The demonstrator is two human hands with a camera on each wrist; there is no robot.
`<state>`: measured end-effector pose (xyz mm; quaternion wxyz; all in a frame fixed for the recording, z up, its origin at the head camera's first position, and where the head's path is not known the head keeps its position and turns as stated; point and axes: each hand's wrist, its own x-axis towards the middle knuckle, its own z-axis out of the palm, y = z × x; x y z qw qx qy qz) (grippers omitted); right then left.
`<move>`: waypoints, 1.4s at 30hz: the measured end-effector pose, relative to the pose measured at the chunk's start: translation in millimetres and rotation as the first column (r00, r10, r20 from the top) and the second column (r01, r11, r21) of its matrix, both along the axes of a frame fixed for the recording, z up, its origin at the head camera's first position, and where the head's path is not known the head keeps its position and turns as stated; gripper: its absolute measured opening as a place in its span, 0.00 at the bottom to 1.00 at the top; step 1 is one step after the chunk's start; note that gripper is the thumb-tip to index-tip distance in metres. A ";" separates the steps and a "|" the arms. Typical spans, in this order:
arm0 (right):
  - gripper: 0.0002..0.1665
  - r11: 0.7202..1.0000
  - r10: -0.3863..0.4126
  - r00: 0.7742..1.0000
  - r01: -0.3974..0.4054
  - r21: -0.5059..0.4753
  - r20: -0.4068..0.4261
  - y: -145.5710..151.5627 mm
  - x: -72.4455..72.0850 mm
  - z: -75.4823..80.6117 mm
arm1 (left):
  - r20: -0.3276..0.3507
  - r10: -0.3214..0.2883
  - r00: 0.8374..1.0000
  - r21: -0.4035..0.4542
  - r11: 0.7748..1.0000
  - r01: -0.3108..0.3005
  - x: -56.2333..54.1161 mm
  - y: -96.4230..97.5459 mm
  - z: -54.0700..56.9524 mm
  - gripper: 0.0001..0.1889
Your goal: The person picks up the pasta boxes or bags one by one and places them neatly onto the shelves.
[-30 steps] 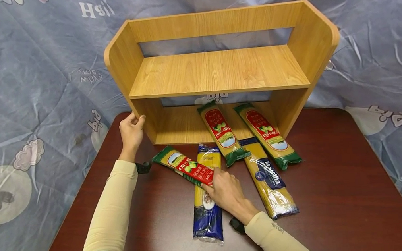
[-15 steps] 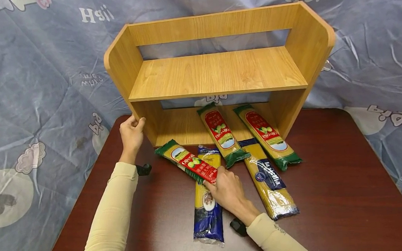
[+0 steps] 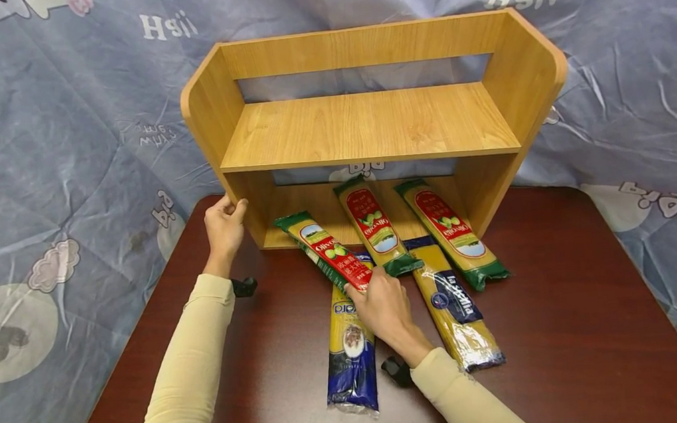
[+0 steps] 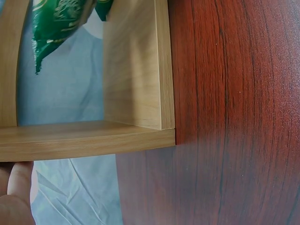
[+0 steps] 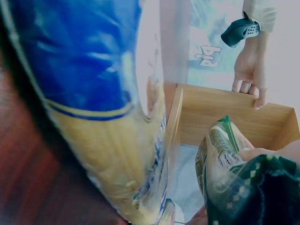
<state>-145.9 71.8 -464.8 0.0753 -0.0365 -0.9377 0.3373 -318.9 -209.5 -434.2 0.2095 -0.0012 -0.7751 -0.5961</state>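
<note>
My right hand [image 3: 385, 305] grips the near end of a spaghetti packet [image 3: 328, 249] with a red label and green ends. Its far end points up-left, over the front edge of the lower shelf. Beneath it on the table lies a blue-and-yellow spaghetti packet [image 3: 351, 351], partly covered; it looms large in the right wrist view. My left hand [image 3: 225, 228] pinches the left side panel of the wooden shelf unit [image 3: 367, 125], low down, thumb at the front edge. In the left wrist view, the fingers [image 4: 19, 180] press against that panel.
Two more red-label spaghetti packets [image 3: 369, 219] [image 3: 451, 228] lean out of the lower shelf, green ends towards me. A blue-label packet [image 3: 452, 302] lies on the dark red table [image 3: 584, 324] at the right. A patterned blue cloth [image 3: 68, 161] hangs behind.
My right hand has moved forward and slightly right with the red-label spaghetti packet, turning its far end towards the lower shelf. My left hand keeps its hold on the side panel.
</note>
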 end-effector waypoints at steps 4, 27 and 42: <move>0.29 1.000 -0.007 1.000 0.008 -0.029 0.014 -3.3 -6.0 4.5 | -0.012 0.004 1.000 -0.002 1.000 -0.004 0.3 -1.5 -1.6 0.15; 0.22 0.990 -0.012 1.000 0.013 -0.139 0.011 -32.7 -49.0 23.7 | -0.040 0.027 0.999 -0.027 0.999 -0.028 -6.4 -4.5 -10.9 0.14; 0.28 0.997 -0.067 0.995 0.070 -0.044 0.067 -63.0 -79.1 12.5 | -0.034 0.017 0.999 -0.040 0.999 -0.018 -6.3 -6.8 -10.3 0.14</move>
